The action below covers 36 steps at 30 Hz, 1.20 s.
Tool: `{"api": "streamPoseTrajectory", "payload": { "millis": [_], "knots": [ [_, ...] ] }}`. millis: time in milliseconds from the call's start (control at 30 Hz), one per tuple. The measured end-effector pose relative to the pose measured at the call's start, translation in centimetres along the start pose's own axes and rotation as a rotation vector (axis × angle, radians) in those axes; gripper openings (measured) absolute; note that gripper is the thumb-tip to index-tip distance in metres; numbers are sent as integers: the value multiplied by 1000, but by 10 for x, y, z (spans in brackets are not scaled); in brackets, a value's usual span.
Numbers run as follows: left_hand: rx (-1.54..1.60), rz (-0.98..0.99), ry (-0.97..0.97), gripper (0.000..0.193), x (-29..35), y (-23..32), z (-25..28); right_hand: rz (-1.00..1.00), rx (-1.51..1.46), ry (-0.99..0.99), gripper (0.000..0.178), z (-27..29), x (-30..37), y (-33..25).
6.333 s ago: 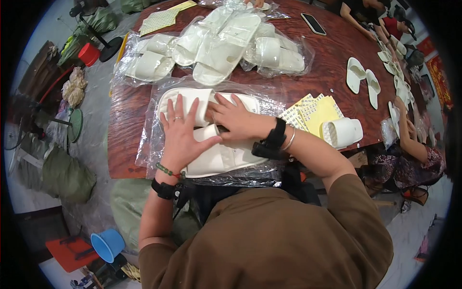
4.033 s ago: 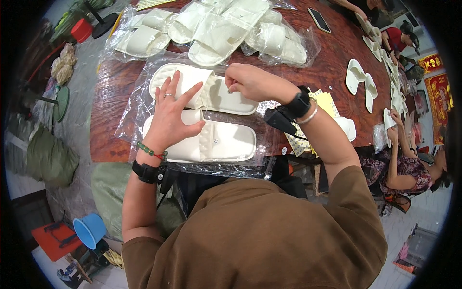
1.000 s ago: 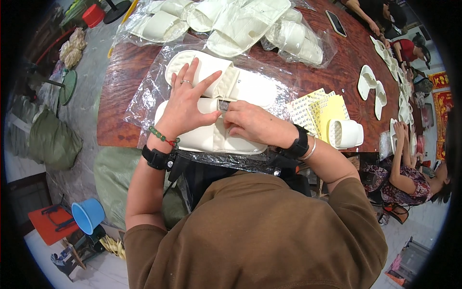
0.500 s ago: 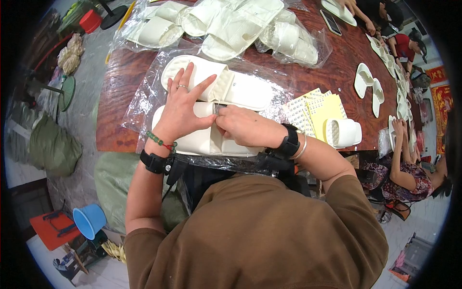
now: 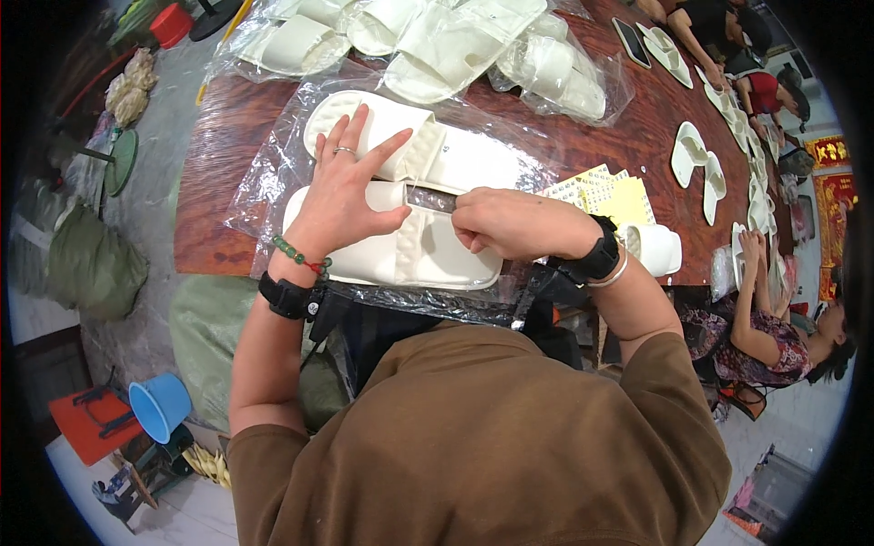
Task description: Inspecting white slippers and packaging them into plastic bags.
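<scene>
Two white slippers lie side by side, toes left, on a clear plastic bag point(image 5: 259, 187). My left hand point(image 5: 344, 211) is open across both, its fingers spread over the toe and strap of the far slipper point(image 5: 482, 166) and its thumb over the strap of the near slipper point(image 5: 451, 257). A thin pale strand shows between the two straps. My right hand point(image 5: 514, 223) is closed, knuckles up, over the heel half of the near slipper. Whatever its fingertips hold, if anything, is hidden.
Bagged white slippers point(image 5: 455, 45) are heaped at the table's far side. Yellow sticker sheets point(image 5: 624, 200) and a small slipper point(image 5: 657, 250) lie to the right. A phone point(image 5: 632, 42) and more slippers point(image 5: 689, 155) stretch towards co-workers point(image 5: 765, 337) along the table's right side.
My right hand has moved right, away from my left thumb, to the heel half of the near slipper. My left hand stays spread over the slippers.
</scene>
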<state>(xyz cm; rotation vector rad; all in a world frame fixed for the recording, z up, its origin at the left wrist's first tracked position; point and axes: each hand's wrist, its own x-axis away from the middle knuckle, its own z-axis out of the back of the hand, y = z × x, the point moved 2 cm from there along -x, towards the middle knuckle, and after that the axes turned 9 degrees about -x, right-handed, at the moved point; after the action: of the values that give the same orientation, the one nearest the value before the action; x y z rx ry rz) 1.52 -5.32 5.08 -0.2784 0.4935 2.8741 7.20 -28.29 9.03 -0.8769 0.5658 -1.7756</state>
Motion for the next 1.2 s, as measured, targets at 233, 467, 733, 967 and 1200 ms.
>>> {"api": "streamPoseTrajectory", "payload": {
  "millis": [233, 467, 733, 967, 1200],
  "knots": [
    [-2, 1, 13, 93, 0, -3, -3, 45, -57, 87, 10, -7, 0, -9],
    [7, 2, 17, 92, -1, -2, -3, -27, 77, -120, 13, -13, 19, -4],
    [-1, 2, -12, 91, 2, 1, 1, 2, 121, 66, 16, -26, 28, 1],
    [4, -24, 0, 89, -1, 3, 2, -76, 87, 224, 20, -30, 36, 2],
    [27, -25, 28, 93, -1, -5, -5, -115, -110, 255, 31, -22, 41, 19]
  ]
}}
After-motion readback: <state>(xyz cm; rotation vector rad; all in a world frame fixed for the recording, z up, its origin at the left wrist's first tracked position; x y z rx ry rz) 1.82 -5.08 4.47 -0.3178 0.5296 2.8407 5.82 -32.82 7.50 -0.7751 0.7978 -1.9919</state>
